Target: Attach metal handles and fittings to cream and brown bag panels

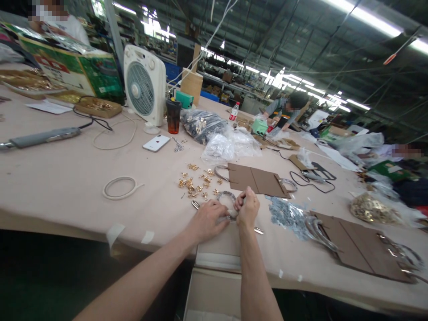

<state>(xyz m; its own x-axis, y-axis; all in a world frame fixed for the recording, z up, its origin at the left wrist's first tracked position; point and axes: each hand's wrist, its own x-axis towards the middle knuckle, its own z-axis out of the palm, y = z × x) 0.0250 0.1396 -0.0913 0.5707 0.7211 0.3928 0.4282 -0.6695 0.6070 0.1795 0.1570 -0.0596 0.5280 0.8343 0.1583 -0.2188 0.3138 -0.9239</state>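
Observation:
A curved bag handle [226,195] in clear wrapping stands up from the table edge in front of me. My left hand [209,220] presses down on its lower part, fingers bent over it. Close beside it my right hand [248,207] is closed in a fist at the handle; what it grips is hidden. A silver metal fitting [195,204] shows left of my left hand, and another silver fitting [258,230] lies right of my right wrist. Small gold hardware pieces [192,187] are scattered just beyond my hands. A brown bag panel [256,179] with handles lies behind them.
Grey-blue film scraps [288,215] and a second brown panel [364,243] with handles lie to the right. A tape roll [119,188], a phone [156,143], a fan [144,84] and a dark cup [173,117] are left and behind. A co-worker [284,111] sits across the table.

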